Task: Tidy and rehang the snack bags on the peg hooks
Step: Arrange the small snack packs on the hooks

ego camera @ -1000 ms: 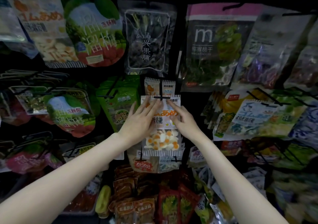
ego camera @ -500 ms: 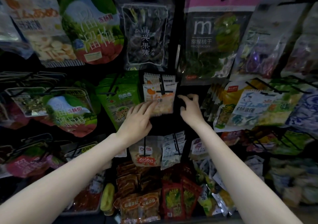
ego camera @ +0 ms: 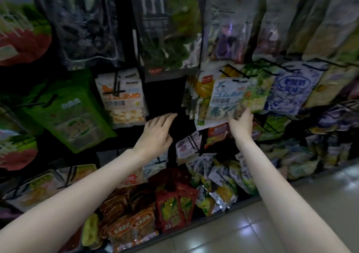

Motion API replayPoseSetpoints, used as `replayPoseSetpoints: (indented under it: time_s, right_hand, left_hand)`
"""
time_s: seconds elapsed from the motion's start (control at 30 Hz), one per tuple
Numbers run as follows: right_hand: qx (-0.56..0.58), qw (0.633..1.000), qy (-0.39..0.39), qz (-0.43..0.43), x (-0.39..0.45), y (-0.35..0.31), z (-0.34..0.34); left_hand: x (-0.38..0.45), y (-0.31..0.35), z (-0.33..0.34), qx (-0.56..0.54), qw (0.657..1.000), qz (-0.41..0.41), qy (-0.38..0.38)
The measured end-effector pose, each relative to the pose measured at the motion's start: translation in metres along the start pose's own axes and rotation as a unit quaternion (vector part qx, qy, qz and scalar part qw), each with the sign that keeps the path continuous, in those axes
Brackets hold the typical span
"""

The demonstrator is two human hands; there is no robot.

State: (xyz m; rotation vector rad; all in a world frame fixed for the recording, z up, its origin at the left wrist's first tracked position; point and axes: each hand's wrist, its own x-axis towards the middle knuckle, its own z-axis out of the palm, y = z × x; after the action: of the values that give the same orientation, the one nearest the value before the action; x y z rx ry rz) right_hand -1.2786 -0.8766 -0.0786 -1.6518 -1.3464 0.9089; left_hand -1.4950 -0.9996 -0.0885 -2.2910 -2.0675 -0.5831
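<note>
Two hands are raised at the rack. The orange snack bag [ego camera: 122,99] is hung on its peg; the left hand [ego camera: 155,134] is held open, empty. The blue-and-white bag [ego camera: 227,99], crooked, is touched by the right hand [ego camera: 241,123]; its grip cannot be told. Many bags remain untidied.

Just left of the black peg hook [ego camera: 116,89], my green bag [ego camera: 71,112] shows a pale picture patch, while the bag hung on that hook [ego camera: 124,99] is white with orange lettering and yellow-orange pieces printed below. Well right of the hook, the bag at my right hand [ego camera: 241,123] is white with blue-green script [ego camera: 225,99], and lower down sit red packets with yellow-green centres [ego camera: 171,212] and orange-brown packets [ego camera: 132,231].
</note>
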Motion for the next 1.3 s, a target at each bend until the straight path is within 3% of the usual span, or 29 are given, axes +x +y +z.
replayPoseSetpoints:
  time_s: [0.1, 0.43, 0.67, 0.77, 0.97, 1.1, 1.2, 1.3]
  right_hand:
    - [0.041, 0.999, -0.013, -0.023, 0.041, 0.003, -0.023]
    - [0.109, 0.962, -0.223, -0.114, 0.111, 0.000, -0.045]
    - [0.128, 0.917, -0.343, -0.158, 0.093, 0.008, -0.079]
    - [0.042, 0.884, -0.432, -0.175, 0.078, 0.023, -0.078]
    - [0.011, 0.852, -0.498, -0.164, 0.036, 0.070, -0.028]
    - [-0.011, 0.834, -0.507, -0.217, 0.013, 0.084, 0.012]
    - [-0.115, 0.800, -0.531, -0.253, 0.001, 0.101, 0.052]
    - [-0.172, 0.795, -0.536, -0.226, -0.015, 0.119, 0.080]
  left_hand:
    - [0.030, 0.026, 0.015, -0.033, 0.999, -0.036, 0.005]
    - [0.081, 0.089, 0.050, -0.082, 0.991, -0.099, 0.026]
    - [0.094, 0.106, 0.038, -0.201, 0.970, -0.054, 0.126]
    - [0.087, 0.108, 0.034, -0.234, 0.956, -0.046, 0.170]
    - [0.032, 0.074, 0.079, -0.219, 0.960, -0.173, 0.038]
    - [-0.012, 0.042, 0.095, -0.243, 0.928, -0.280, 0.041]
    - [-0.044, 0.017, 0.102, -0.198, 0.931, -0.305, 0.037]
    - [-0.070, -0.001, 0.106, -0.137, 0.934, -0.331, 0.014]
